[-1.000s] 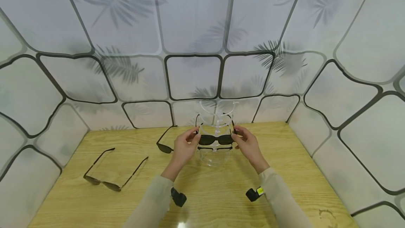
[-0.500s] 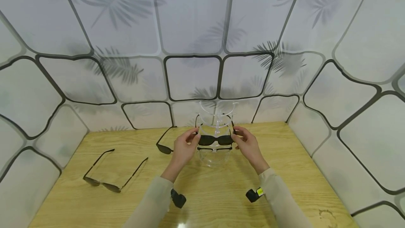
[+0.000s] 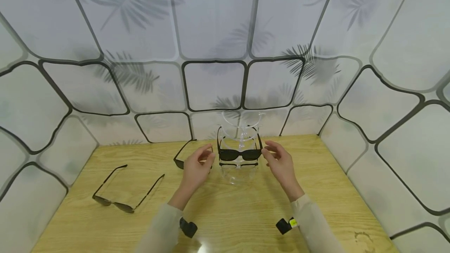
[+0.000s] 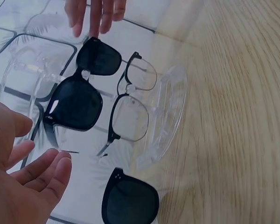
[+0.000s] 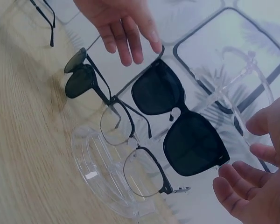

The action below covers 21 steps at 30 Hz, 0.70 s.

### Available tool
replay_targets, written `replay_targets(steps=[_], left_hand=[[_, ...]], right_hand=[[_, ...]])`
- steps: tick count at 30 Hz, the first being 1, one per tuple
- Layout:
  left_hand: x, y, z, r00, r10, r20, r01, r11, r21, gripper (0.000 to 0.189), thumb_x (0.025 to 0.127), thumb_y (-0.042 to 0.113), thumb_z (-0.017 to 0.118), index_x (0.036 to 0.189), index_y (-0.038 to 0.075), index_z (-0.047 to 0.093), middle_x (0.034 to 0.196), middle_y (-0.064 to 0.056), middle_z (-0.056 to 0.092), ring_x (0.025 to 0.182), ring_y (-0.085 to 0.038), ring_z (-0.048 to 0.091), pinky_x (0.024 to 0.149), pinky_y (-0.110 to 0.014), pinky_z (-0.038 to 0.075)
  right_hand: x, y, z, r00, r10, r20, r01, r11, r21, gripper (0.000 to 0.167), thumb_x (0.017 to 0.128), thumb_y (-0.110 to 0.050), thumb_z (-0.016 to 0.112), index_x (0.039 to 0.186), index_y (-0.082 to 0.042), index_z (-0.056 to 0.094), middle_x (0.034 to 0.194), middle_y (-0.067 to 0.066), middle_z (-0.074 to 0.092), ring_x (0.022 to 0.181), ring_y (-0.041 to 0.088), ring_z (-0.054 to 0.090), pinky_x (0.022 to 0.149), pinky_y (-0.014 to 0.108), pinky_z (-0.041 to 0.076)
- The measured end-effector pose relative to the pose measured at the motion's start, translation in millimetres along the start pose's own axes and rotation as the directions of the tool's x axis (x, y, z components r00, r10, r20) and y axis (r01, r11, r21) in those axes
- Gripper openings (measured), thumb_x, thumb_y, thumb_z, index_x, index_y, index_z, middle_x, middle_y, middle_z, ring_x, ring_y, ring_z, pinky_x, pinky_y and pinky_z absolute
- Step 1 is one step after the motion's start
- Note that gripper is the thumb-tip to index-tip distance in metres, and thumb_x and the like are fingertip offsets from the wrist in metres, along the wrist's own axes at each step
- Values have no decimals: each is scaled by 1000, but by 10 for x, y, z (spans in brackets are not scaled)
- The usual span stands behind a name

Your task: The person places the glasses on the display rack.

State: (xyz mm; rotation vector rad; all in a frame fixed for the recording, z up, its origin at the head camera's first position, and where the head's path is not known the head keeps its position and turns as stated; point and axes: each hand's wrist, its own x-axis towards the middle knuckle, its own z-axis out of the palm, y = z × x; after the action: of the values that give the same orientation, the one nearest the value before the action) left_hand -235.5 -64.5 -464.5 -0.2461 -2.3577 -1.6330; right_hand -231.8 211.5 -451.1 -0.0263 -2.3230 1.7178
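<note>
Black sunglasses [image 3: 230, 154] sit on a clear plastic display stand [image 3: 242, 138], arms pointing to the back. Below them on the stand are half-rim glasses [image 4: 130, 116] with clear lenses and dark brows. To the left of the sunglasses is my left hand [image 3: 197, 167], fingers loosely bent, holding nothing and apart from the frame. My right hand [image 3: 281, 165] is on the other side, its fingertips right beside the sunglasses' corner, fingers relaxed. A second pair of sunglasses [image 5: 81, 81] lies on the table, partly hidden behind my left hand in the head view.
Thin-framed sunglasses [image 3: 123, 207] lie unfolded on the wooden table [image 3: 239, 218] at the left. Patterned fabric walls [image 3: 218, 85] enclose the table at the back and sides. The stand's upper clear holders [image 3: 242, 118] rise close to the back wall.
Both hands have let go of the black sunglasses on the stand. My left hand has moved left and my right hand slightly right. The sunglasses stay in place.
</note>
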Motion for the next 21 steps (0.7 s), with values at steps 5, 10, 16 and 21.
replay_targets(steps=[5,10,16,21], left_hand=[[-47,-50,-176,1000,25,-15,-24,1000,19,30,103,16,71,132,10,72,111,-13,77,104,-30,76,83,-33,62],[-87,-121,-360,999,7,-40,-5,999,48,29,102,14,71,131,9,72,111,-11,77,104,-29,75,82,-25,58],[-109,-206,-542,997,-37,-75,41,998,57,32,101,13,72,133,8,71,114,-14,77,105,-31,74,87,-27,59],[-104,-301,-668,991,-95,-93,102,991,81,34,102,15,71,135,10,70,119,-15,76,111,-31,73,91,-31,58]], right_hand=[[-149,-66,31,999,-34,-14,35,999,29,34,103,-14,69,136,-4,67,126,23,70,87,0,66,72,25,59],[-290,-118,138,997,-79,-3,79,995,61,29,103,-12,69,131,-3,69,119,20,71,87,2,67,72,24,58],[-384,-128,329,992,-116,46,112,990,90,26,102,-8,70,127,1,70,116,20,72,85,4,67,70,22,56],[-442,-105,502,989,-129,75,120,987,110,23,101,-5,69,123,0,71,114,23,72,84,6,67,68,19,54]])
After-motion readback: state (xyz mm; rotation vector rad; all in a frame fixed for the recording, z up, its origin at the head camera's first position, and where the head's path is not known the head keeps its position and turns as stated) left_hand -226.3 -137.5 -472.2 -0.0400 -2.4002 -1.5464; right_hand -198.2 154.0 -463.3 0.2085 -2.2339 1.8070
